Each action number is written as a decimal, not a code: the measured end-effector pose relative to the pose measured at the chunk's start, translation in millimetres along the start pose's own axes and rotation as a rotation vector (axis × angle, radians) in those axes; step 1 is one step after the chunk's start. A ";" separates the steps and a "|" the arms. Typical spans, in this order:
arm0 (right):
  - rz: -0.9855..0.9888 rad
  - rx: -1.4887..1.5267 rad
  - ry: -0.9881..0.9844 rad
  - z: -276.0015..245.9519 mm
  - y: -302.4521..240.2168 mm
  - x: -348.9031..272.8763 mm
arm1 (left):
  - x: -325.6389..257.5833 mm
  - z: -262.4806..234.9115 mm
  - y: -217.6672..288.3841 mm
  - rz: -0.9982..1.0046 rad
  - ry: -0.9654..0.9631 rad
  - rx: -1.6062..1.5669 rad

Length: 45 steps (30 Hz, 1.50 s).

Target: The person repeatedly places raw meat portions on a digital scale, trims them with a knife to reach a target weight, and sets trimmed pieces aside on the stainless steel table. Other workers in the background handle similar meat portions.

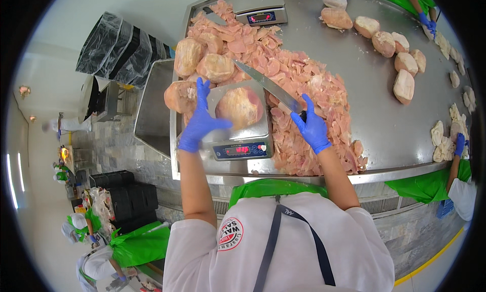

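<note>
A rounded lump of pale pink meat (239, 107) rests on the steel platform of a digital scale (253, 134), whose red display is lit. My left hand (201, 126), in a blue glove and slightly blurred, is spread with its thumb toward that lump; whether it touches the scale I cannot tell. In my right hand (313, 127), also gloved, is a long knife (268, 84) held by its dark handle. Its blade points up and left over a heap of thin meat slices (309, 82). Several more meat lumps (215, 68) lie behind and left of the scale.
The steel table (354, 89) has a raised rim. At its far side stand a second scale (260, 11) and another knife (215, 16). A metal bin (154, 109) adjoins the left edge. Rightward lie more lumps (405, 64), and co-workers' gloved hands (459, 144) work along the edges.
</note>
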State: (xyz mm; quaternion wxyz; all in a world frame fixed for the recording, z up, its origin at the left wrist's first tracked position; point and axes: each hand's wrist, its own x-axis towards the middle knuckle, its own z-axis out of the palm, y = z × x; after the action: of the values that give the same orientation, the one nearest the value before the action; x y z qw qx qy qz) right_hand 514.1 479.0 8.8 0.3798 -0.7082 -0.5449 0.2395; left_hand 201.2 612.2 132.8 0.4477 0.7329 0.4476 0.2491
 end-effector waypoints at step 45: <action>-0.363 -0.157 -0.333 -3.2 -107.7 70.1 | 22.9 19.6 -26.5 0.167 -0.139 0.180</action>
State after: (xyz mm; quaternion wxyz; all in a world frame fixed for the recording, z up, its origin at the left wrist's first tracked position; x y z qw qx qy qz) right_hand 473.4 557.6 102.0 0.2656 -0.5770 -0.7349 0.2375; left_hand 215.6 629.1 99.4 0.3878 0.8203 0.3736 0.1928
